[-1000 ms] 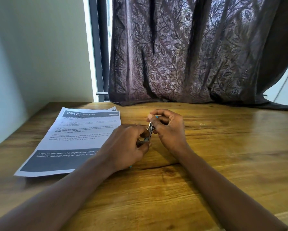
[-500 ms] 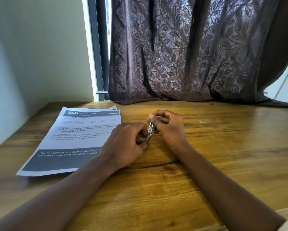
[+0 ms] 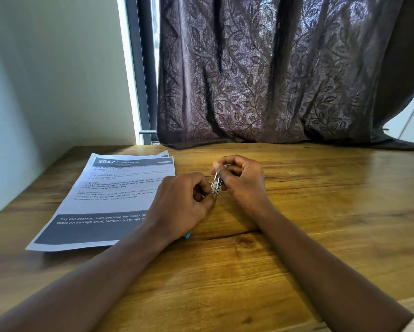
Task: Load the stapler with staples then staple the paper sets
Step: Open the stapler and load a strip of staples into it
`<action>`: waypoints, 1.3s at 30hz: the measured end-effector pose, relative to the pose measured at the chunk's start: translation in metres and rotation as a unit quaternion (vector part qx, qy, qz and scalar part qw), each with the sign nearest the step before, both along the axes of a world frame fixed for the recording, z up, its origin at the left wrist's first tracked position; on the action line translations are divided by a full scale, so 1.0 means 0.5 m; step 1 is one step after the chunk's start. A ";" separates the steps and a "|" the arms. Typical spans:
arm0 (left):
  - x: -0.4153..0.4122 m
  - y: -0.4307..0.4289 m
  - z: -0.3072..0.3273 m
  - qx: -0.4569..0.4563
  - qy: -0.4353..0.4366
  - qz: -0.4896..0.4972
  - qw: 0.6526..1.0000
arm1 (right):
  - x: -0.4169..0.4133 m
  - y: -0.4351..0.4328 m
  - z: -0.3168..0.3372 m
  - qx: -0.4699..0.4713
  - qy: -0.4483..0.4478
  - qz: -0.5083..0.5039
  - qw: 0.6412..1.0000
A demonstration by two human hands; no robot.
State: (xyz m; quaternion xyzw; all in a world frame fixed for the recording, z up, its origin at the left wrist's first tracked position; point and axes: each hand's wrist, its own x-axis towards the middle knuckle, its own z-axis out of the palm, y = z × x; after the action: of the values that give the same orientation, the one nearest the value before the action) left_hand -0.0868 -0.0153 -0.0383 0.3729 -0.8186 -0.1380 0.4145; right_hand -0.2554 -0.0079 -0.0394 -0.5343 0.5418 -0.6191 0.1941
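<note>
A small stapler (image 3: 216,185) is held over the wooden table (image 3: 297,236) between both hands. Only its silver metal channel shows, standing almost upright. A blue tip (image 3: 225,166) peeks out above my right fingers, and another blue bit (image 3: 188,234) shows under my left wrist. My right hand (image 3: 243,182) pinches the upper end of the metal part. My left hand (image 3: 182,203) closes around the lower end, with a thin silvery piece between its fingertips; I cannot tell whether it is a staple strip. The paper sets (image 3: 115,195) lie stacked flat to the left, partly under my left hand.
A dark patterned curtain (image 3: 273,80) hangs along the table's far edge. A pale wall (image 3: 45,80) borders the table on the left. A small pale speck (image 3: 292,173) lies on the wood right of my hands.
Both hands have stayed together on the stapler. My right fingers shifted slightly, and the blue tip shows above them again.
</note>
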 end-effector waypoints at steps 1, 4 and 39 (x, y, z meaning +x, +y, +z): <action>0.000 0.001 0.001 -0.005 0.006 -0.004 1.000 | 0.001 0.001 0.000 0.000 0.003 0.000 1.000; 0.000 0.005 0.004 -0.033 -0.004 -0.019 0.999 | 0.003 0.001 0.001 0.003 0.009 -0.003 1.000; 0.028 -0.085 0.068 0.109 -0.145 -0.110 0.977 | -0.021 -0.022 -0.005 0.158 0.315 -0.135 0.926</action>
State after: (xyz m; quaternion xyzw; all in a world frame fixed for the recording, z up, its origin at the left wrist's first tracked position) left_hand -0.0729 -0.0576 -0.0042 0.3395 -0.8862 -0.2151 0.2306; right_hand -0.2658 -0.0187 -0.0420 -0.5862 0.7326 -0.3458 0.0095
